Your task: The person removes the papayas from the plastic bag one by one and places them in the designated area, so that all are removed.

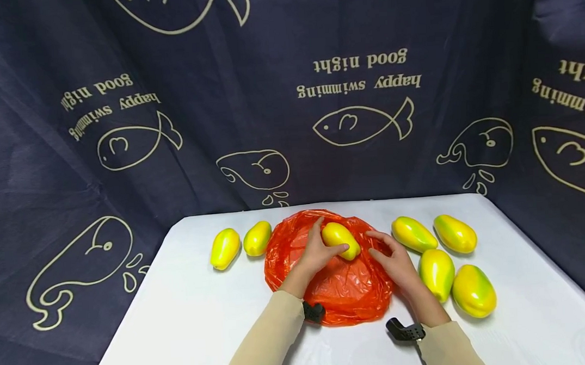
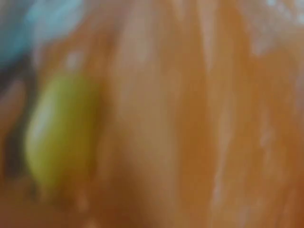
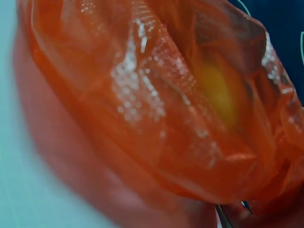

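A yellow-green mango [image 1: 341,240] is inside the mouth of a spread red plastic bag [image 1: 343,289]. My left hand [image 1: 316,252] holds this mango, its thumb at the lower end and its fingers on the far left side. In the left wrist view the same mango [image 2: 61,135] shows blurred against the bag. My right hand [image 1: 396,262] is at the bag's right rim, thumb and fingers apart, with no fruit between them. The right wrist view is mostly filled by the bag [image 3: 142,104], with a yellow shape behind the film.
Two mangoes lie left of the bag, one [image 1: 225,249] farther out than the other [image 1: 258,238]. Several more, among them a mango [image 1: 474,291] near the right forearm, lie right of it on the white table [image 1: 181,318]. A dark printed cloth [image 1: 269,96] hangs behind.
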A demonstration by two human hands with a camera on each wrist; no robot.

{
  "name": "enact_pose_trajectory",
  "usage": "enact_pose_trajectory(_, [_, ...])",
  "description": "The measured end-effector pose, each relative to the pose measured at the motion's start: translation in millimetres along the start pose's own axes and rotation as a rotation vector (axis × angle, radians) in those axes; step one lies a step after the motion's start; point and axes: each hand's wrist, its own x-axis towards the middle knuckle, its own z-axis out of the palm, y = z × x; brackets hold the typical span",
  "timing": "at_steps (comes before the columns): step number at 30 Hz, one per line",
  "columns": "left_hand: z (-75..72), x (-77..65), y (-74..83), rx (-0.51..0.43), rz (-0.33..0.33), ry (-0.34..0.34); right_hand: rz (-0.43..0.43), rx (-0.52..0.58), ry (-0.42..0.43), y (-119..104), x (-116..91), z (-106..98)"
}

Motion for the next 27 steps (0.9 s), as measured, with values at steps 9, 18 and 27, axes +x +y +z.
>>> enact_pose_trajectory(9, [14.4,-1.9,-2.4,0.044,0.027,0.038,0.002,-0.007,0.004,3.8,1.2,0.7])
enact_pose_trajectory(18, [17.9,-4.6,-2.1,0.064,0.063,0.038,-0.011,0.0,-0.001,4.5,3.0,1.3])
enact_pose_trajectory(27, [22.9,-3.9,-5.6,0.066,0.067,0.065,-0.018,0.003,0.003,4.1,2.0,1.2])
